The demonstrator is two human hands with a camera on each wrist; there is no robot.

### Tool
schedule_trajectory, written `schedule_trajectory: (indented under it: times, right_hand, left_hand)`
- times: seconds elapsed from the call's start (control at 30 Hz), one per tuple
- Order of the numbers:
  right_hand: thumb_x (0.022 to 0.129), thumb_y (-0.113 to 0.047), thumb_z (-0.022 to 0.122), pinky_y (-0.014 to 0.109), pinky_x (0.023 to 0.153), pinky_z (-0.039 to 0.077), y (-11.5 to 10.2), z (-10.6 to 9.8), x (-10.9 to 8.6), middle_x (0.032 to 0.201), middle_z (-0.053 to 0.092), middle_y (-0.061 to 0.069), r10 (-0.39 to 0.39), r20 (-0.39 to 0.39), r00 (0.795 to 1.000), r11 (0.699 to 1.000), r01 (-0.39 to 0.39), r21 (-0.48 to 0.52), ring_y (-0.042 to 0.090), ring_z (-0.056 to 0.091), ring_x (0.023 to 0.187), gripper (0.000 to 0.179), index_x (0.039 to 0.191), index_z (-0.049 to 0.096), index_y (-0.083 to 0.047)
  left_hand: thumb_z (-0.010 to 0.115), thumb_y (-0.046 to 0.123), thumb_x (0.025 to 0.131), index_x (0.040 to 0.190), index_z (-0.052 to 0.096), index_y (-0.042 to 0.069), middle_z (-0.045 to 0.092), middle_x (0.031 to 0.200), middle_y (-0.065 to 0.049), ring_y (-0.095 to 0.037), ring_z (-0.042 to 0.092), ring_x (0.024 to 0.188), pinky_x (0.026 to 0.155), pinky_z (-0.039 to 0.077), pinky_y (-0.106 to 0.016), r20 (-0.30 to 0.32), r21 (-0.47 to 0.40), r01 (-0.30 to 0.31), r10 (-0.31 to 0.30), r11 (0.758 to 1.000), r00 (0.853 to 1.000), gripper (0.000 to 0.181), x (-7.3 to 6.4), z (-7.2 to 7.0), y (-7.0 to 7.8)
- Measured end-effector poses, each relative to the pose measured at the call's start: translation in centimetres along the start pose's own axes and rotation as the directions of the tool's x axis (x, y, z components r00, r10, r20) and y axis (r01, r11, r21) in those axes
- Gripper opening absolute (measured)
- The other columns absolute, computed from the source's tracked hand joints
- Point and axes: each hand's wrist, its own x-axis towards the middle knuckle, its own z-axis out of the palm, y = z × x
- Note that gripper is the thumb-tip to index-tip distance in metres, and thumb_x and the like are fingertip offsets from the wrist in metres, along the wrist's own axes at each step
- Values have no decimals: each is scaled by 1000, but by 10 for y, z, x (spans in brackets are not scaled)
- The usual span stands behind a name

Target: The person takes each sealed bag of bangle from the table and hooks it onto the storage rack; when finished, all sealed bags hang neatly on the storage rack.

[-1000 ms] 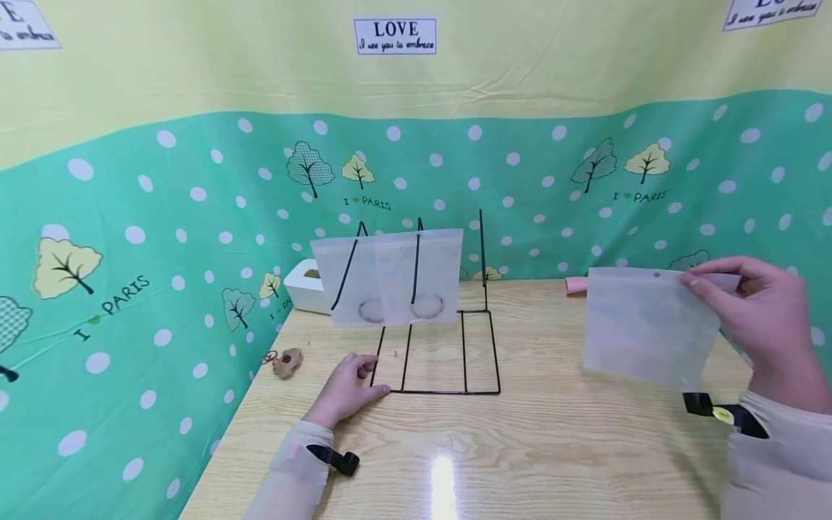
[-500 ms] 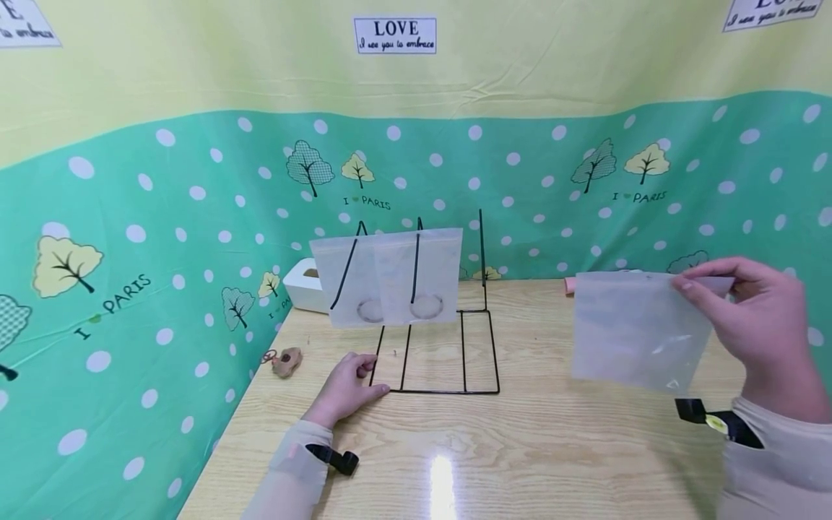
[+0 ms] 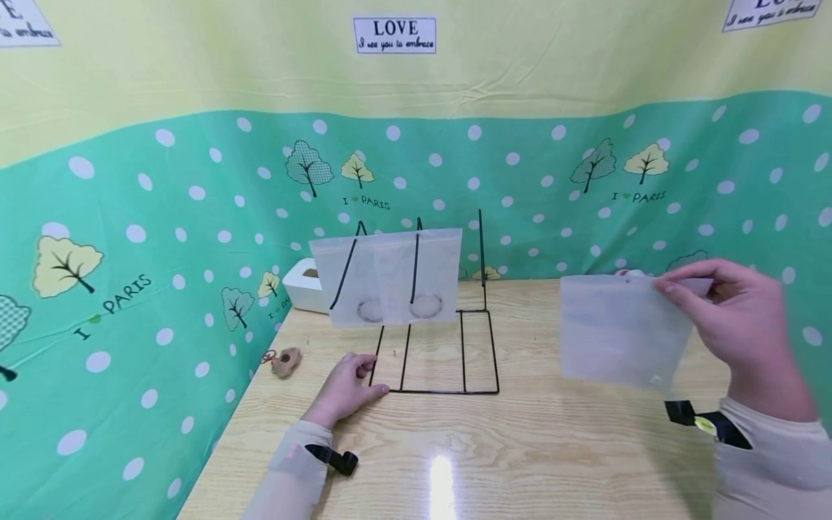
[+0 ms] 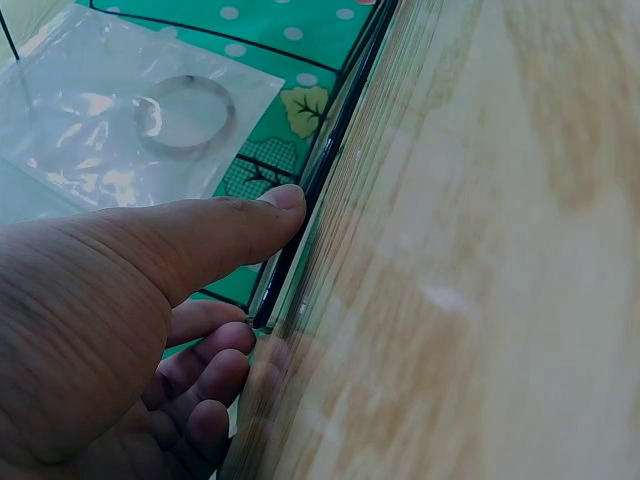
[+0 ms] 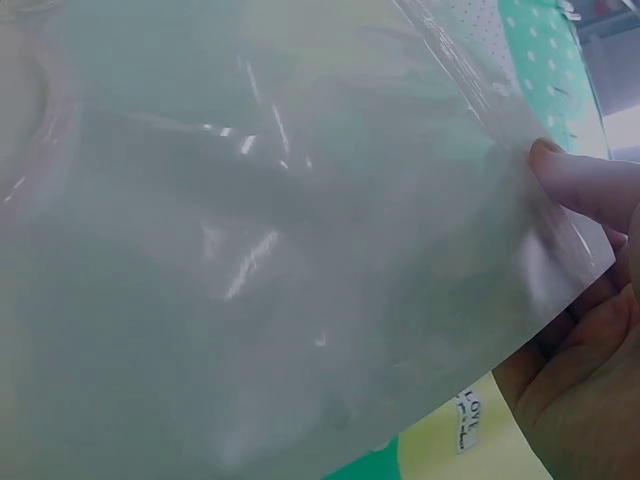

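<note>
At the middle of the table stands a black wire display rack with upright prongs. Two translucent zip bags hang on its left and middle prongs; the left bag and the right bag each hold a ring-shaped bangle. My left hand grips the rack's front left corner, thumb on the front bar. Over the table's right side, my right hand pinches a third zip bag by its top right edge. In the right wrist view, a pinkish curved shape shows through this bag.
A white box with an oval opening stands behind the rack at left. Near the table's left edge lies a small brown object with a red cord. Something pale peeks out behind the held bag. Polka-dot cloth surrounds the table.
My right hand has carried its zip bag leftward, toward the rack, and slightly down. The pink thing at the back right is now hidden behind the bag. My left hand has stayed on the rack.
</note>
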Motion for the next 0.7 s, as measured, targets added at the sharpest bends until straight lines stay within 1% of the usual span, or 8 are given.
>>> schedule_trajectory:
  times: [0.2,0.33,0.4,0.47,0.57,0.63,0.7]
  right_hand:
    - [88,15,75,18,59,47,-5,7,0,90,76,-4,-5,8,1000,999,4,40,12,59,66,12,100,73,16]
    - [88,15,75,17,60,49,-8,11,0,89,77,-3,5,-7,1000,998,-5,70,12,63,66,13,101,72,17]
    - [87,16,75,17,60,50,-9,13,0,87,77,-1,17,-18,1000,991,-15,136,12,64,66,14,101,71,18]
    - [86,18,75,17,59,50,-10,15,-1,87,77,2,24,-23,999,972,-18,235,13,65,64,14,100,70,20]
    - [85,22,73,18,58,50,-12,17,-2,87,77,8,21,-28,999,922,-8,387,15,65,63,15,98,68,23]
    - [84,23,73,18,59,51,-14,18,-2,88,77,10,12,-34,999,900,4,435,15,66,64,15,98,67,24]
    - [83,24,73,18,60,52,-16,18,-2,88,77,10,3,-43,999,899,16,438,16,68,65,15,97,66,25]
  left_hand:
    - [93,33,81,137,66,4,59,109,-1,-18,56,99,88,50,-42,4,-3,8,-7,1000,1000,68,0,-1,2]
    - [93,33,81,137,66,5,60,110,-2,-19,57,99,89,50,-42,3,-3,9,-9,1000,1000,68,0,-1,3]
    - [93,32,81,137,66,5,60,110,-2,-19,57,100,89,50,-43,2,-6,8,-8,1000,1000,68,0,-1,3]
    - [93,32,82,137,66,4,60,110,-2,-19,56,100,89,50,-42,1,-3,6,-6,1000,1000,68,0,0,2]
    - [93,31,82,138,65,4,60,111,-2,-18,56,100,90,50,-41,3,5,9,-9,1000,1000,68,0,0,2]
    - [93,31,82,139,65,4,60,111,-2,-19,57,101,90,50,-41,1,10,10,-10,1000,1000,69,0,0,2]
    - [93,30,82,139,65,4,60,112,-2,-19,57,101,90,50,-41,2,8,11,-11,1000,1000,69,0,-1,3]
